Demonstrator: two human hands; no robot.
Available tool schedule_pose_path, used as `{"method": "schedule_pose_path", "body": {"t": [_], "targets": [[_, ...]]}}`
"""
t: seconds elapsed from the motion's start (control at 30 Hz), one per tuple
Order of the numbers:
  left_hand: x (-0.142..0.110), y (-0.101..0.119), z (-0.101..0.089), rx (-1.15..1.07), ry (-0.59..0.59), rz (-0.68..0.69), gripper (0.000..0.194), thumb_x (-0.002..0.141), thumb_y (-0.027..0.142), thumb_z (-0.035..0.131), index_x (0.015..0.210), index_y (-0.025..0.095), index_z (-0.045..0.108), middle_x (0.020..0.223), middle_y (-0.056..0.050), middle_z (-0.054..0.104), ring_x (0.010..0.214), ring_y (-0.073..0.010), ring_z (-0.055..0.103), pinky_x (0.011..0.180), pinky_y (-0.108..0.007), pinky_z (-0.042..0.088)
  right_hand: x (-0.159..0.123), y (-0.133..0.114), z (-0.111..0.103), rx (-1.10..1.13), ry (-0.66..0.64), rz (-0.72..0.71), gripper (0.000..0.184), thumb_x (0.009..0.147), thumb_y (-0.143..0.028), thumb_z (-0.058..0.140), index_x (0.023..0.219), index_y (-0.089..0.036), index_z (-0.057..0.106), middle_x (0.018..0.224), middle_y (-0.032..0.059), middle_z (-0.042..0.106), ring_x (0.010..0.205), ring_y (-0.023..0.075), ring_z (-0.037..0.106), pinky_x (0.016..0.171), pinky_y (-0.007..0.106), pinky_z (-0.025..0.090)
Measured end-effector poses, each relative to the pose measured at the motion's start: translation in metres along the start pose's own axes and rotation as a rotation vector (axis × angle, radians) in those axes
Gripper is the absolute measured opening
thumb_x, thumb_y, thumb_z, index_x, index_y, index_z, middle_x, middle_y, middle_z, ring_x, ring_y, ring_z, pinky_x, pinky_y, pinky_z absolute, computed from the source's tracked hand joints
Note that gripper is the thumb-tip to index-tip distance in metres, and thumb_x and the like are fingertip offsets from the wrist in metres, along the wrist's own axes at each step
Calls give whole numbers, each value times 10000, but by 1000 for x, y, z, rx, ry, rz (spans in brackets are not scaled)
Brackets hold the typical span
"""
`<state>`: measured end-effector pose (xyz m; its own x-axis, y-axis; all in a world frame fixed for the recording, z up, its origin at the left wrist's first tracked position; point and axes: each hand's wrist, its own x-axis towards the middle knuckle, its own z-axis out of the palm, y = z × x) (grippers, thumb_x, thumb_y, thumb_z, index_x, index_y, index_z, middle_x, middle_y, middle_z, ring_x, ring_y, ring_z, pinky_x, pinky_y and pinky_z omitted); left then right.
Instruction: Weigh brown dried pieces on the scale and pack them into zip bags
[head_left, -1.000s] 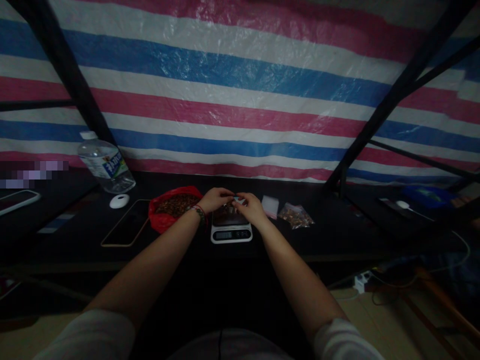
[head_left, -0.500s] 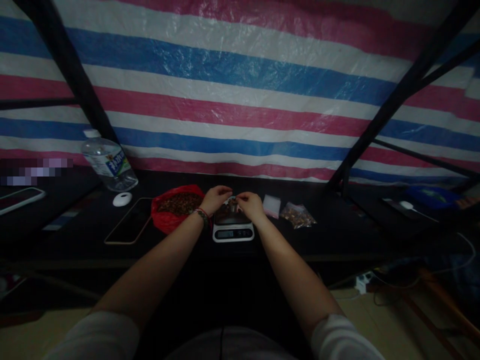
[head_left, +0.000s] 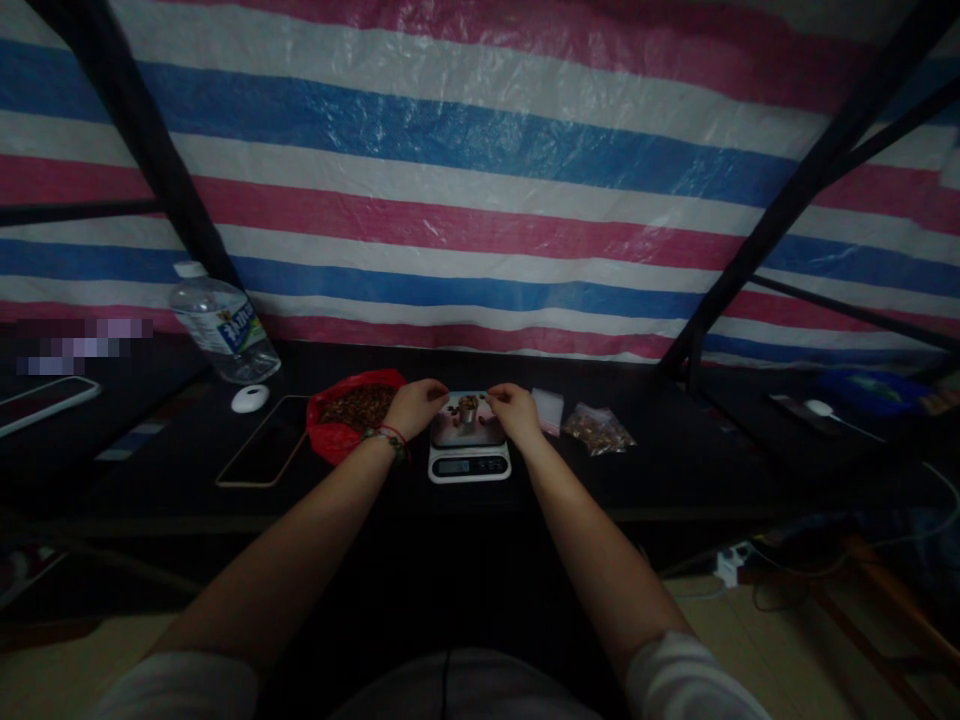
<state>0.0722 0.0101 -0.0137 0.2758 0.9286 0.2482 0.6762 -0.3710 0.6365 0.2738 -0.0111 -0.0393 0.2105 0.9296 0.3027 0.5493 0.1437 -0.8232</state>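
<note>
Dim light. Striped tarp (head_left: 480, 190) hung as back wall — pink, white, blue bands. Black metal frame bars (head_left: 787, 210) crossed in front. Dark table (head_left: 675, 470) set beneath — pale floor (head_left: 750, 640) seen lower right.

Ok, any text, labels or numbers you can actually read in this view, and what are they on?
Nothing can be read.
Water bottle: blue label with white characters, too blurred to read.
Scale display: digits too small and dim.
Far left: a patch is pixelated, unreadable.
The red bag and the small clear bags show no print.
</note>
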Motion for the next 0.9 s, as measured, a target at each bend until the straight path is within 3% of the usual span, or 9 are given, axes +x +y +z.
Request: {"method": "schedule_pose_path", "body": {"t": [0.13, 0.33, 0.53, 0.67, 0.77, 0.9], "targets": [[-8, 4, 5, 67, -76, 1, 255, 795, 302, 564, 977, 171, 686, 959, -72, 711, 882, -193, 654, 823, -270, 488, -3, 5, -2, -116, -33, -18, 154, 767, -237, 584, 851, -177, 699, 833, 53, 712, 773, 174, 653, 729, 275, 482], [-11, 7, -6, 127, -46, 29, 326, 831, 308, 498, 1077, 163, 656, 1078, -78, 682, 962, -191, 636, 872, -265, 471, -5, 13, -14, -199, -34, -89, 225, 820, -193, 497, 928, -182, 694, 941, 53, 706, 891, 178, 633, 817, 286, 460], [-19, -13, -29, 268, -75, 34, 340, 806, 238, 431, 1031, 185, 679, 1050, -72, 691, 969, -208, 632, 900, -285, 454, -8, 20, -29, -201, 27, -89, 251, 806, -178, 471, 910, -187, 700, 933, 42, 704, 884, 173, 628, 823, 291, 460], [-28, -24, -30, 337, -110, 61, 299, 776, 252, 458, 928, 179, 705, 955, -98, 700, 896, -235, 639, 872, -313, 462, -11, 28, -28, -159, 26, -58, 264, 792, -190, 467, 918, -180, 698, 907, 44, 702, 845, 176, 627, 804, 298, 465], [-30, -20, -26, 320, -31, 132, 310, 779, 268, 462, 956, 174, 698, 989, -108, 686, 945, -246, 616, 896, -326, 446, -13, 35, -23, -138, 18, -56, 271, 788, -201, 455, 909, -186, 697, 894, 38, 698, 827, 174, 622, 793, 301, 464], [-30, -6, -23, 203, -140, 151, 284, 749, 327, 532, 939, 200, 701, 906, -69, 698, 833, -216, 633, 779, -283, 474, -14, 41, -21, -114, 5, -67, 281, 786, -205, 442, 916, -188, 691, 899, 35, 696, 818, 167, 617, 788, 297, 463]]}}
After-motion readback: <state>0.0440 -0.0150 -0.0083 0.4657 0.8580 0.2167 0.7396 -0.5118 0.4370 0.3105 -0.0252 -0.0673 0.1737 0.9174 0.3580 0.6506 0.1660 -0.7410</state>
